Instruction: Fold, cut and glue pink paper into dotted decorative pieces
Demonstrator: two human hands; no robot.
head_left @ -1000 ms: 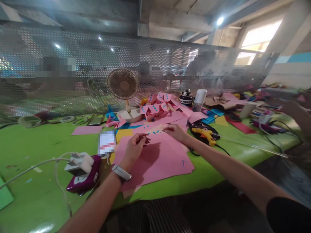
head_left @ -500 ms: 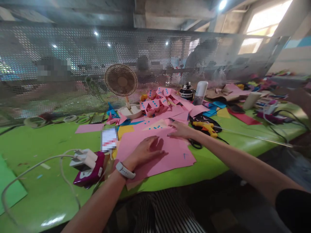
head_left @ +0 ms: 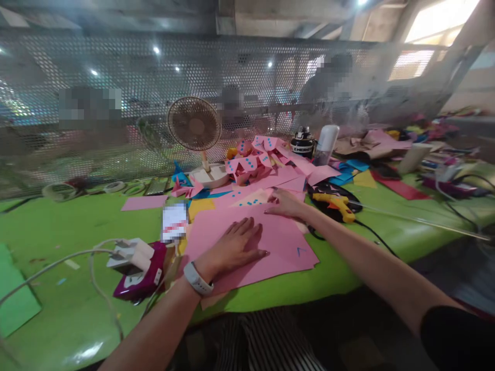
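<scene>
A large pink paper sheet [head_left: 216, 224] lies on the green table in front of me, with a small blue pen mark near its right corner. My left hand [head_left: 237, 245] rests flat on it with fingers spread, and a pale watch is on that wrist. Over the sheet's far edge is my right hand [head_left: 286, 204], fingers bent and thumb apart from them. Beside its fingertips lies a cream paper piece with blue dots [head_left: 249, 200]. Any paper under the right palm is hidden.
A yellow glue gun [head_left: 336, 202] lies right of my right hand, its cord trailing. Folded pink papers [head_left: 247, 167] pile up behind, near a fan [head_left: 196, 123] and a black bottle [head_left: 302, 143]. At left are a phone [head_left: 175, 221] and a purple power strip [head_left: 141, 281] with cables.
My left hand has flattened, its fingers stretching out on the pink sheet. My right hand's fingers have bent more at the far edge. The whole view has shifted slightly.
</scene>
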